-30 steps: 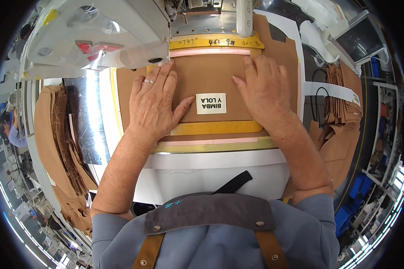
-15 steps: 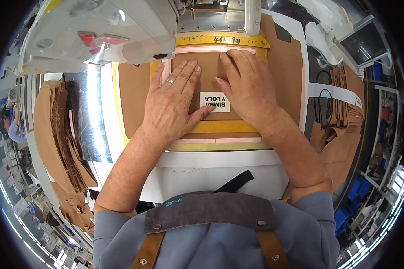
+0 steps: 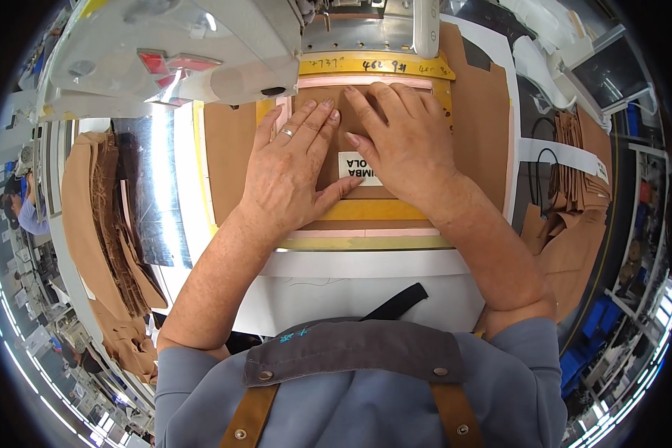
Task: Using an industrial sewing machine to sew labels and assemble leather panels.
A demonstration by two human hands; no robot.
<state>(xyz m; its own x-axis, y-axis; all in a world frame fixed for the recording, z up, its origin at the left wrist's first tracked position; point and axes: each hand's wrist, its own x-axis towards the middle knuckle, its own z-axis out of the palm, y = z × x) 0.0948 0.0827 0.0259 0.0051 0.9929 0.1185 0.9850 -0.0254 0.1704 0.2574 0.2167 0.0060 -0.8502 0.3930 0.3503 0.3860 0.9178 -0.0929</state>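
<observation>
- Left hand (image 3: 291, 164): laid flat, fingers lightly spaced, ring on one finger; thumb out to the side, its tip over the label's lower edge.
- Right hand (image 3: 411, 142): fingers slightly bent, index set apart from the rest, thumb and index well apart with nothing pinched; index tip just below the upper pink strip.
- Brown panel (image 3: 333, 151): smooth, matt, evenly tan; lies flat under both hands, within the yellow frame.
- Label (image 3: 347, 160): cream-white, dark block lettering, upside down to the wearer; right portion hidden by the right hand, so whether the palm bears on it cannot be told.
- Yellow frame (image 3: 373, 210): bars above and below the panel, the upper one handwritten in black.
- Pink strips (image 3: 328, 82): along the frame's upper side, with another below.
- Brown sheet (image 3: 481, 134): larger, extending right of the frame, notched at upper right.
- White machine head (image 3: 224, 56): red emblem, upper left.
- Brown stacks: one left (image 3: 89, 216), one right (image 3: 575, 164).
</observation>
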